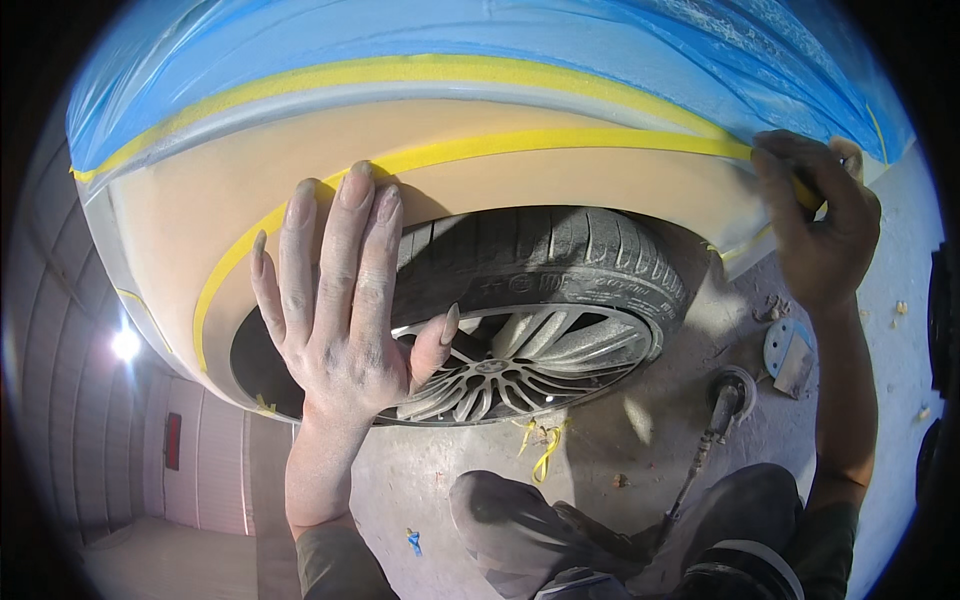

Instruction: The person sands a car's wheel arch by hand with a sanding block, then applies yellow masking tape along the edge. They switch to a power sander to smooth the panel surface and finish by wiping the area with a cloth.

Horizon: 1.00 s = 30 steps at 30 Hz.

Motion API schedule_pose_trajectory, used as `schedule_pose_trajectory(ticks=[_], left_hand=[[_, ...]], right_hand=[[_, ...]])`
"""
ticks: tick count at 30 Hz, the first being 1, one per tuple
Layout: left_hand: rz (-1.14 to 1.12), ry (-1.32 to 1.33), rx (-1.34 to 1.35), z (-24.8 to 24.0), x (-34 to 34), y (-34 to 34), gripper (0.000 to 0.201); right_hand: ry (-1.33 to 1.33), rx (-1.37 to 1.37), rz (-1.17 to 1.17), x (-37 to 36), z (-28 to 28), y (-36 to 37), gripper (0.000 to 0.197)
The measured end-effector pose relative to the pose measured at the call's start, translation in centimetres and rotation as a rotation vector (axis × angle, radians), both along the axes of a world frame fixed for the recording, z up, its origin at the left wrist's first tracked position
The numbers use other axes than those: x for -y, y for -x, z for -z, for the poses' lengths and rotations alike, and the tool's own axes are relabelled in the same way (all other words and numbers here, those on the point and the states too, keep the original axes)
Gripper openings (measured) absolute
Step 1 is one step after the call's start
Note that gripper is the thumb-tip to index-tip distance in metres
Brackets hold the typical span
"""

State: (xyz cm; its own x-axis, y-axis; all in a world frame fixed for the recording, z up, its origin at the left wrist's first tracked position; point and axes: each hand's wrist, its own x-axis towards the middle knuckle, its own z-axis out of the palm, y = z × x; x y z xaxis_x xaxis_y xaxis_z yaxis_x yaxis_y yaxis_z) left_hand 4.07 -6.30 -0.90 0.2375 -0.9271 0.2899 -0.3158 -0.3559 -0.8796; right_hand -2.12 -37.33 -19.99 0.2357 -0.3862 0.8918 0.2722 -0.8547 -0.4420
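A strip of yellow masking tape (560, 139) curves along the beige car fender (600, 182), above the wheel arch. My left hand (345, 320) is dusty and lies flat on the fender, fingers spread, with the fingertips at the tape's edge. At the right end of the strip, my right hand (825, 235) is closed around a roll of yellow tape (806, 192), which the fingers partly hide. From there the strip runs left across the panel. Below the arch sit a black tyre (540, 250) and a dusty spoked rim (490, 367).
Blue plastic sheeting (480, 30) covers the body above, edged with more yellow tape (420, 68). On the floor at right are a hose-fed sander (727, 400) and sanding discs (790, 355). Tape scraps (545, 455) lie below the wheel, near my knees (520, 530).
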Motion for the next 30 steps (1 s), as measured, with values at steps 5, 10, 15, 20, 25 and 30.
schedule_pose_trajectory(ticks=[5, 10, 15, 20, 25, 30], left_hand=[[-0.016, -0.007, -0.003, 0.2, 0.3, 0.0, 0.078], [0.001, -0.024, -0.007, 0.3, 0.6, -0.1, 0.079], [0.038, -0.024, -0.09, 0.9, 1.4, 0.0, 0.072], [0.301, -0.152, -0.201, 4.4, 1.1, 0.6, 0.055], [0.277, 0.184, -0.073, 2.4, -1.0, -0.8, 0.059], [0.151, 0.257, -0.037, 1.2, -0.8, -1.1, 0.061]], right_hand=[[-0.035, 0.015, -0.028, -0.3, 0.3, -0.4, 0.007], [-0.009, 0.007, 0.013, -0.3, 0.7, -0.7, 0.006], [-0.019, 0.011, 0.029, -0.5, 0.9, -0.8, 0.007], [-0.034, -0.071, 0.022, -0.7, 0.6, 0.0, 0.012], [-0.047, -0.1, 0.022, -0.5, -0.2, 1.4, 0.014], [0.023, -0.027, 0.039, -0.1, -0.7, 1.3, 0.007]])
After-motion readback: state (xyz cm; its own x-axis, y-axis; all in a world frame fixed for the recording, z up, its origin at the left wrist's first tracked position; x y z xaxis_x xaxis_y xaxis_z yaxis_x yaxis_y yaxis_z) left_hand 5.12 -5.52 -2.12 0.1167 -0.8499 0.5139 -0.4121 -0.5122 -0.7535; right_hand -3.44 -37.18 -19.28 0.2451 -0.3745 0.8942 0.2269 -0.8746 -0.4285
